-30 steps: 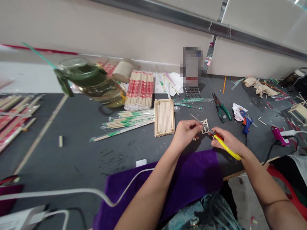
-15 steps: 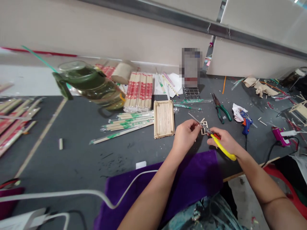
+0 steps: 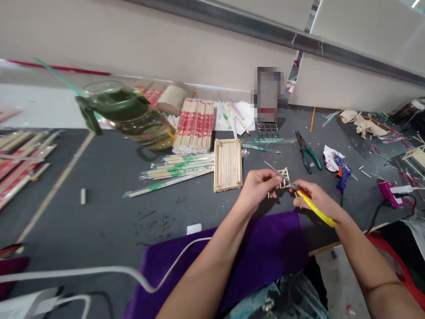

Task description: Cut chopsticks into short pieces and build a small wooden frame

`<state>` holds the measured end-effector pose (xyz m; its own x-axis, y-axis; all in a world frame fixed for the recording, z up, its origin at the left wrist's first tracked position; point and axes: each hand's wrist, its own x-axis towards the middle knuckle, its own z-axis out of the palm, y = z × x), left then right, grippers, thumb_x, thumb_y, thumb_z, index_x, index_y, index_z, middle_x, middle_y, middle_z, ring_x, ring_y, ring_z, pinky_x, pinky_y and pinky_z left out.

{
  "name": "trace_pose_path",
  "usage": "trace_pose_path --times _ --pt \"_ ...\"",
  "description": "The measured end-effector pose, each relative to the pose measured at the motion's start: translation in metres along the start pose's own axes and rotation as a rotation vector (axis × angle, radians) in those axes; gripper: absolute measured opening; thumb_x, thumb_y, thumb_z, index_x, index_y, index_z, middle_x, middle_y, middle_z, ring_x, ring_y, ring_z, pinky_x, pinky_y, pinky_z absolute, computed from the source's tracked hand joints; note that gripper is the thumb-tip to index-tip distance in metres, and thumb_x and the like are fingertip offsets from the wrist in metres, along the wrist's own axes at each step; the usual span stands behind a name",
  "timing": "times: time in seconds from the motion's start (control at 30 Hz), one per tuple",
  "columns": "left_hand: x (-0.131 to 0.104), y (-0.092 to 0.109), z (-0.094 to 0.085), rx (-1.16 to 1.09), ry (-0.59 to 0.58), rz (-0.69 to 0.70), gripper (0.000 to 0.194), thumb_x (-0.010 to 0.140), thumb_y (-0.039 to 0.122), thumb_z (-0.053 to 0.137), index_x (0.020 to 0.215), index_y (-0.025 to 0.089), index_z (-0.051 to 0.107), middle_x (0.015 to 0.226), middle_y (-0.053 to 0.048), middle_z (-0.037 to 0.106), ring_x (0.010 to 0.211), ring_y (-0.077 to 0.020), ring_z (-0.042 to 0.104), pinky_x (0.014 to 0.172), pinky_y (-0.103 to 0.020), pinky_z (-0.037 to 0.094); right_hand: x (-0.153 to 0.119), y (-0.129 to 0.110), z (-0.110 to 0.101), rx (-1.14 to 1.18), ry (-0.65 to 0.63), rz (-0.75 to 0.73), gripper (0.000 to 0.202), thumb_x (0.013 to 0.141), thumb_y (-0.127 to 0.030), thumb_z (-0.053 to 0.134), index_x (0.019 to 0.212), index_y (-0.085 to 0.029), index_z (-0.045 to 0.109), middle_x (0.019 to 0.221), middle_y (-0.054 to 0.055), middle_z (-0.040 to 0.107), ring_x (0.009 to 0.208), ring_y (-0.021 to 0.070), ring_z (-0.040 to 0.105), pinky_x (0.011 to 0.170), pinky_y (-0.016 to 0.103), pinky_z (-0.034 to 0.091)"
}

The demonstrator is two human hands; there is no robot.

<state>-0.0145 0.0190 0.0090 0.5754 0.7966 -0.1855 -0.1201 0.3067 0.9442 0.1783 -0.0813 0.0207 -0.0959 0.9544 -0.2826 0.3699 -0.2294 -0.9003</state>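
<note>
My right hand point(image 3: 314, 198) is closed round the red and yellow handles of a pair of scissors point(image 3: 318, 210), whose blades point up and to the left. Close to the blades, my left hand point(image 3: 260, 188) is pinched; what its fingertips hold is too small to name. A small frame of wooden sticks point(image 3: 284, 178) shows between the two hands, partly behind the blades. Left of my left hand lies a rectangular tray made of sticks point(image 3: 228, 165).
Packed chopsticks point(image 3: 195, 125) and a green-lidded jug point(image 3: 133, 117) stand left of centre. Pliers point(image 3: 307, 151), a blue glue gun point(image 3: 343, 175) and a purple plug adapter point(image 3: 392, 193) are to the right. A purple cloth point(image 3: 265, 239) covers the front edge.
The camera view has shifted slightly. Both hands and the scissors have moved a little to the right and down, and the blades look more closed.
</note>
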Motion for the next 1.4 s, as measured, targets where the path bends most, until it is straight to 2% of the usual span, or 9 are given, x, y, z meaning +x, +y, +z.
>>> trace_pose_path --times 0.2,0.43,0.7,0.9,0.97,1.03,1.13,1.27,1.4 --pt "0.004 -0.004 -0.001 -0.023 0.029 -0.022 0.025 0.070 0.036 0.079 0.065 0.014 0.066 0.058 0.001 0.060 0.041 -0.0073 0.054 0.041 -0.019 0.042 0.004 0.005 0.004 -0.082 0.052 0.049 0.035 0.082 -0.046 0.074 0.102 -0.021 0.061 0.073 -0.006 0.045 0.065 0.0111 0.038 0.060 0.023 0.034" --pt "0.002 0.006 -0.006 -0.053 0.082 0.083 0.028 0.068 0.039 0.083 0.070 0.015 0.069 0.060 0.002 0.061 0.047 -0.0082 0.054 0.046 -0.021 0.048 -0.022 0.005 -0.001 -0.219 0.057 0.016 0.043 0.085 -0.047 0.069 0.117 -0.023 0.054 0.084 -0.004 0.054 0.072 0.0132 0.046 0.071 0.026 0.041" --pt "0.007 0.003 -0.008 0.084 0.189 0.205 0.023 0.073 0.037 0.075 0.080 0.015 0.071 0.067 0.001 0.063 0.049 -0.0081 0.052 0.046 -0.021 0.045 -0.029 0.044 -0.019 -0.806 0.711 0.221 0.045 0.087 -0.034 0.064 0.129 -0.021 0.056 0.101 0.008 0.063 0.094 0.0257 0.062 0.078 0.034 0.045" --pt "0.009 -0.003 -0.010 0.417 0.258 0.330 0.015 0.085 0.029 0.062 0.083 0.017 0.071 0.070 0.000 0.064 0.060 -0.0120 0.056 0.057 -0.024 0.045 -0.035 0.027 -0.018 -1.168 0.581 0.338 0.045 0.091 -0.035 0.067 0.130 -0.013 0.061 0.102 0.020 0.069 0.097 0.0338 0.066 0.081 0.041 0.046" --pt "0.007 -0.002 -0.010 0.546 0.280 0.375 0.014 0.088 0.026 0.060 0.084 0.017 0.071 0.074 -0.001 0.066 0.067 -0.0137 0.058 0.062 -0.025 0.044 -0.029 0.006 -0.012 -1.168 0.603 0.251 0.034 0.098 -0.035 0.058 0.123 -0.013 0.066 0.097 0.020 0.070 0.093 0.0340 0.067 0.080 0.043 0.048" --pt "0.006 -0.001 -0.010 0.654 0.283 0.410 0.015 0.090 0.022 0.057 0.083 0.017 0.070 0.078 -0.002 0.067 0.072 -0.0150 0.059 0.065 -0.026 0.042 -0.011 -0.016 -0.003 -1.065 0.657 -0.076 0.036 0.104 -0.033 0.047 0.132 -0.015 0.061 0.115 0.019 0.069 0.107 0.0309 0.065 0.089 0.042 0.049" --pt "0.005 0.001 -0.010 0.776 0.261 0.459 0.017 0.093 0.019 0.055 0.085 0.017 0.069 0.081 -0.004 0.067 0.076 -0.0168 0.061 0.069 -0.027 0.042 0.027 -0.034 0.012 -0.958 0.549 -0.471 0.036 0.106 -0.029 0.040 0.135 -0.019 0.059 0.132 0.016 0.064 0.124 0.0270 0.057 0.102 0.040 0.045" --pt "0.005 0.000 -0.014 0.988 0.252 0.514 0.019 0.097 0.016 0.052 0.086 0.017 0.068 0.083 -0.006 0.066 0.080 -0.0197 0.062 0.072 -0.029 0.043 0.062 -0.032 0.022 -1.012 0.410 -0.466 0.033 0.107 -0.028 0.037 0.113 -0.017 0.067 0.103 0.014 0.068 0.101 0.0274 0.059 0.088 0.038 0.047" --pt "0.005 -0.003 -0.015 1.151 0.197 0.514 0.022 0.100 0.017 0.048 0.088 0.017 0.065 0.085 -0.007 0.066 0.080 -0.0207 0.062 0.071 -0.030 0.043 0.066 -0.016 0.021 -1.036 0.412 -0.487 0.032 0.108 -0.031 0.036 0.110 -0.017 0.065 0.099 0.012 0.065 0.098 0.0259 0.056 0.084 0.035 0.043"
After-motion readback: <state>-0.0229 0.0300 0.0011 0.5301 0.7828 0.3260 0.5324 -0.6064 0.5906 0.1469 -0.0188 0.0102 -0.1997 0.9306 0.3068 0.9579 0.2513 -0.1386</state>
